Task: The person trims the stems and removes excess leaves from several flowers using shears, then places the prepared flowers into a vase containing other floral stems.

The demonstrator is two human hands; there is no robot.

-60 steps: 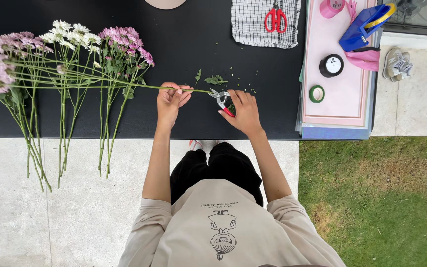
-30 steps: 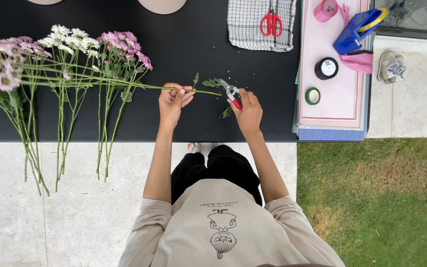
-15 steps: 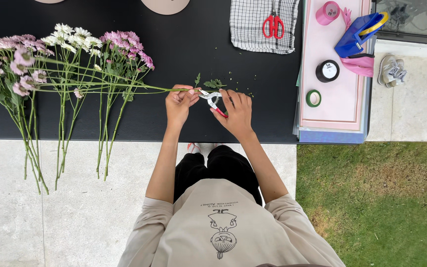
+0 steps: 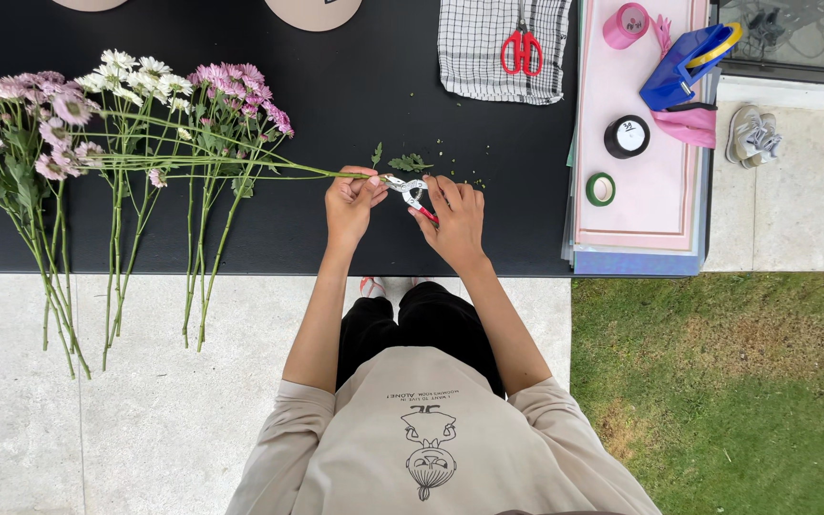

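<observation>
Along the left of the black desk point(image 4: 355, 57) lie bunches of pink and white chrysanthemums point(image 4: 126, 91), their long green stems hanging over the front edge above pale paving. One long green flower stem point(image 4: 240, 164) lies crosswise over them, running right to the left hand point(image 4: 351, 200), which is closed around its cut end. Just beside it, the right hand point(image 4: 454, 217) is clasped on small red-handled garden snips point(image 4: 410, 189), whose metal blades sit at the stem's tip. Green leaf trimmings point(image 4: 406, 162) lie on the desk just behind the hands. Further right, red-handled scissors point(image 4: 523, 46) rest on a black-and-white checked cloth point(image 4: 474, 57). Beyond it a pink sheet stack point(image 4: 655, 210) carries a pink ribbon spool point(image 4: 626, 25), a black tape roll point(image 4: 628, 136), a green tape roll point(image 4: 600, 188) and a blue tape dispenser point(image 4: 687, 63).
</observation>
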